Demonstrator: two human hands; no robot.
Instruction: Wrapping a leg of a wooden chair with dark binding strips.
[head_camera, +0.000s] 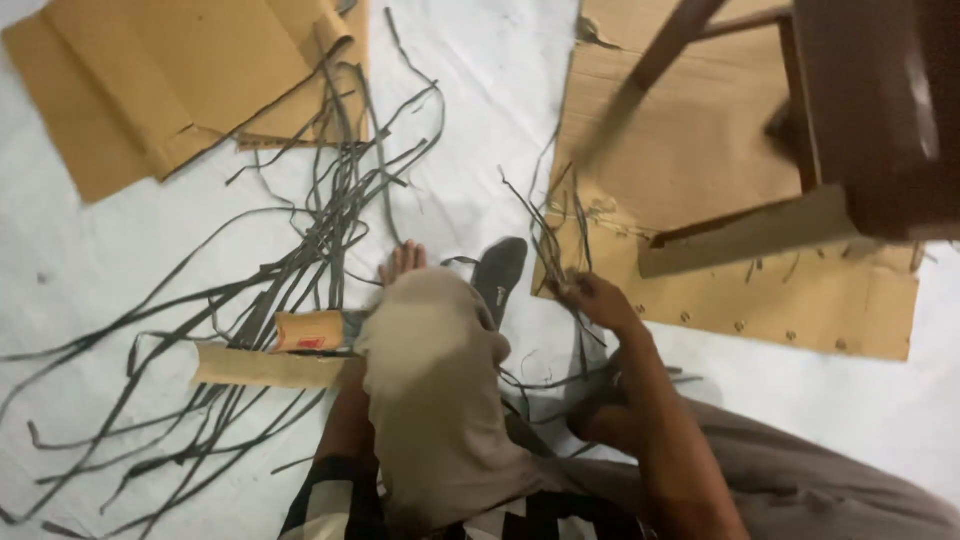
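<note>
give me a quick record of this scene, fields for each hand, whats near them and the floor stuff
right hand: fingers closed on a small bunch of dark strips
left hand: hidden behind the raised knee
near the knee: bare toes, dark sandal, small cardboard tube
floor: white sheet with a spread of long dark strips
cardboard: flat pieces at upper left and right
furniture: dark wooden piece, upper right

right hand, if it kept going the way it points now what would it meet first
The right hand points up and away, toward the brown cardboard sheet. It already grips thin dark strips; past those, the cardboard's near edge looks first, though depth is unclear.
</note>
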